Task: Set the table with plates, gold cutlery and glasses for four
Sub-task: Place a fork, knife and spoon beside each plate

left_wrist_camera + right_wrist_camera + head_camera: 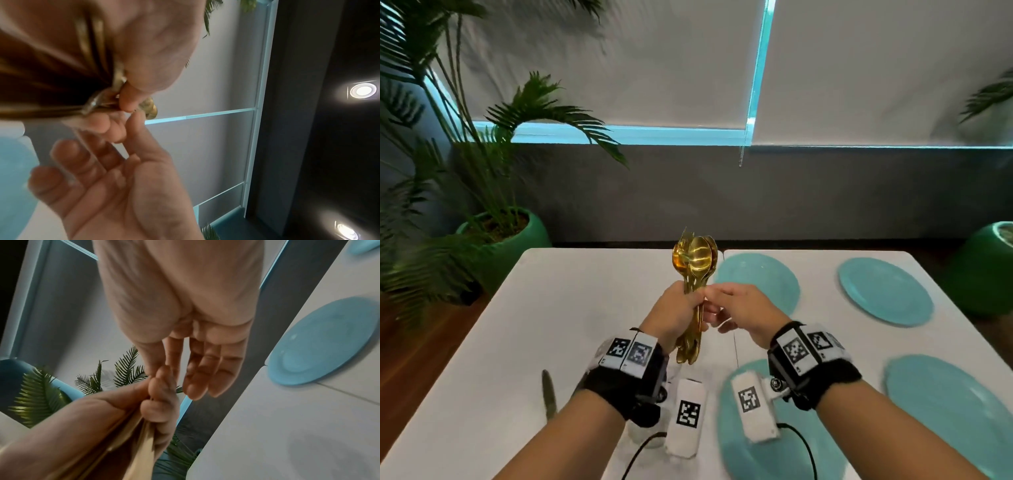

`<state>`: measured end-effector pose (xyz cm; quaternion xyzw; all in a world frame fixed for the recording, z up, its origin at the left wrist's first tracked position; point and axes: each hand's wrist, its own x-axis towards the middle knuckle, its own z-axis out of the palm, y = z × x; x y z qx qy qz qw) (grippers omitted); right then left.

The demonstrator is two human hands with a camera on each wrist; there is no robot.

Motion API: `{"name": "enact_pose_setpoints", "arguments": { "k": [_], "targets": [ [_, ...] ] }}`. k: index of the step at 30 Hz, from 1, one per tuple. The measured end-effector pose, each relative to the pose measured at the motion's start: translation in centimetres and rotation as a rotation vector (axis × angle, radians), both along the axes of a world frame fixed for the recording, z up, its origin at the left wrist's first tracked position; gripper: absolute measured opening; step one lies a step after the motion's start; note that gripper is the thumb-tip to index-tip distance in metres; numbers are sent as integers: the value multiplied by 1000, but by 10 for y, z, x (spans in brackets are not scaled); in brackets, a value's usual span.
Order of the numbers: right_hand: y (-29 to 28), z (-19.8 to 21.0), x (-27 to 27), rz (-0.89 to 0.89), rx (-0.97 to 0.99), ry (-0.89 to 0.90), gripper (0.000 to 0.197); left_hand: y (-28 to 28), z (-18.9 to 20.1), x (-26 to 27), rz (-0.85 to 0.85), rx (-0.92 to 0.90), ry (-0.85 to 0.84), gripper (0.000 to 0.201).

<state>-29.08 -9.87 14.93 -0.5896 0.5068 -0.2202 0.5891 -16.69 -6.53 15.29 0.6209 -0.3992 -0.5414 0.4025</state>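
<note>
My left hand [678, 315] grips a bundle of gold cutlery [695, 260] upright above the white table [568, 308], spoon bowls and fork tines uppermost. My right hand [743, 308] reaches in from the right with its fingers fairly straight. Its index fingertip [139, 116] touches the bundle just above the left fist, and its thumb lies against the left fingers [160, 389]. Teal plates lie on the right half of the table: far middle [756, 284], far right [885, 291], near right [955, 411] and near middle [739, 455]. A clear glass [643, 435] shows blurred under my left wrist.
A thin dark object [548, 394] lies on the near left of the table; I cannot tell what it is. Potted palms in green pots stand on the floor beyond the far left corner [517, 236] and at the right [989, 267]. A wall with blinds lies behind.
</note>
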Motion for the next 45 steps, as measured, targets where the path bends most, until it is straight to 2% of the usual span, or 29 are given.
{"name": "enact_pose_setpoints", "arguments": {
  "k": [3,8,12,16,19,24,29,34,37,40,42,45],
  "targets": [
    [0,-8,-46,-34,66,-82,32,0,-10,-48,-28,17,61,17],
    [-2,-26,-116,-132,206,-195,23,0,-24,-116,-113,8,83,24],
    [-2,-40,-139,-161,252,-223,17,5,-37,-143,-114,49,126,24],
    [2,-46,-135,-154,258,-199,22,14,-42,-140,-65,66,142,25],
    [2,-50,-124,-178,219,-106,14,19,-44,-124,-2,83,161,22],
    [11,-50,-105,-238,205,-121,11,28,-39,-94,25,116,208,13],
    [18,-56,-95,-340,172,-84,9,27,-33,-60,86,72,107,13],
    [33,-84,-81,-359,197,81,11,27,-31,-3,239,8,146,15],
    [45,-105,-58,-209,225,295,18,35,-36,27,270,-7,152,16],
    [56,-127,-31,-63,226,449,3,43,-44,45,288,-3,170,16],
    [58,-144,-16,-22,217,525,25,48,-48,52,288,9,166,14],
    [63,-160,3,53,142,723,37,55,-55,61,270,35,156,12]
  ]
}}
